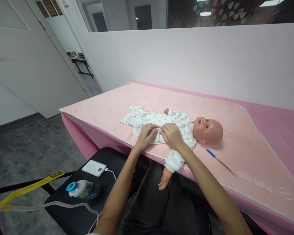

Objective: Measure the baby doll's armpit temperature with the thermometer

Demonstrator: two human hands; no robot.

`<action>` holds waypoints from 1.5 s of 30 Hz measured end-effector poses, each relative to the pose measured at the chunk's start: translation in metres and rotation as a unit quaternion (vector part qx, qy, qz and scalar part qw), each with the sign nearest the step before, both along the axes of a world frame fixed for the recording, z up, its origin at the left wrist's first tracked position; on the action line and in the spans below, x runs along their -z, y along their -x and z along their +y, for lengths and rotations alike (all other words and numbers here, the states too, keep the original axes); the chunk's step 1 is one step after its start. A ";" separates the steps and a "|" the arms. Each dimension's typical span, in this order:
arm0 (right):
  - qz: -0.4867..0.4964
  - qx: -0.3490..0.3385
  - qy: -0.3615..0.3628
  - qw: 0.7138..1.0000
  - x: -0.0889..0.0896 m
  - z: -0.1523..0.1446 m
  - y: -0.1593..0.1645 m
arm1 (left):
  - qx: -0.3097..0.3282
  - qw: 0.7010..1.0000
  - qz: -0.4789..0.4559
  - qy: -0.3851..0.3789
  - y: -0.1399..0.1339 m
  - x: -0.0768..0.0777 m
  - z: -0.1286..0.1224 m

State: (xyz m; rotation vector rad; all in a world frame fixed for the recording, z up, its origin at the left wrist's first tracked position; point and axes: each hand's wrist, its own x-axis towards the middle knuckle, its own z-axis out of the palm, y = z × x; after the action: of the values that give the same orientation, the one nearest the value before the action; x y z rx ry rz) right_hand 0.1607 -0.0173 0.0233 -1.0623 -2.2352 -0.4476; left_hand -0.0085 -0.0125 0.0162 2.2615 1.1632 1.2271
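Note:
A baby doll (207,131) lies on its back on the pink-covered table, its bald head to the right. It wears white printed baby clothes (150,118), with one doll arm hanging over the table's front edge. At the side of the doll's middle, my left hand (147,134) pinches the white fabric between thumb and fingers. Close beside it, my right hand (171,134) closes on the same clothes, its fingertips almost meeting those of my left. A small white strip or tie shows between the two hands; its exact form is too small to make out.
A blue-capped pen (220,162) lies on the pink blanket (264,163) right of the doll. On the black chair (63,213) at the left are a white power bank (94,167) with a cable and a blue-lidded bottle (83,189). A white wall stands behind the table.

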 end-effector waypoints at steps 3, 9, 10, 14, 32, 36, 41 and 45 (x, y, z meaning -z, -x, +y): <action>-0.001 -0.001 0.002 1.000 0.000 0.000 0.000 | 0.003 1.000 0.018 -0.004 0.000 0.001 0.000; -0.007 -0.008 0.008 1.000 0.001 0.000 0.000 | -0.002 1.000 0.024 -0.008 0.001 0.002 0.002; -0.009 -0.008 0.009 1.000 0.001 0.000 0.000 | -0.003 1.000 0.025 -0.008 0.001 0.002 0.003; -0.014 -0.012 0.009 1.000 0.001 0.001 -0.001 | -0.005 1.000 0.024 -0.007 0.000 0.002 0.004; -0.004 -0.016 0.010 1.000 0.000 0.000 -0.001 | -0.014 1.000 -0.008 0.012 0.000 0.001 0.001; -0.002 -0.019 0.003 1.000 0.000 0.000 -0.001 | -0.010 1.000 -0.003 0.004 0.000 0.001 0.001; -0.002 -0.021 -0.005 1.000 0.000 0.000 -0.001 | -0.001 1.000 -0.005 -0.007 0.000 0.000 0.002; -0.002 -0.020 -0.010 1.000 0.001 0.000 -0.001 | 0.002 1.000 -0.008 -0.012 0.000 0.000 0.002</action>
State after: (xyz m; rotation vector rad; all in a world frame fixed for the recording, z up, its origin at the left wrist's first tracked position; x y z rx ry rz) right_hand 0.1620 -0.0175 0.0227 -1.0052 -2.2470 -0.4543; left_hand -0.0082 -0.0102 0.0157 2.2662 1.1444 1.2622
